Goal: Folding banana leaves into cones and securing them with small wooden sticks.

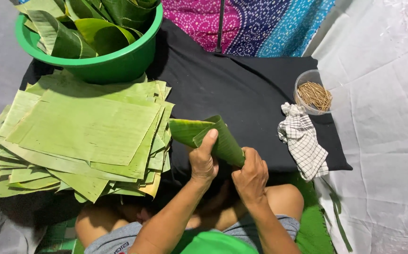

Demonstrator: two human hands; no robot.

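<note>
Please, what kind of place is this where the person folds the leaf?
Probably a home floor workspace for making leaf wrappers. A stack of cut banana leaves lies beside a green basin of folded ones, a cup of small sticks stands nearby, and both hands fold a leaf.

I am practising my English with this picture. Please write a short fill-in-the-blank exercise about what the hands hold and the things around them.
1. Both hands, the left hand and the right hand, hold a green banana leaf rolled into a ____.
2. The flat cut green leaves lie in a ____.
3. The round green plastic ____ holds rolled leaves.
4. The checked white cloth lies beside a clear cup of thin brown ____.

Missing words: cone; stack; basin; sticks
</note>
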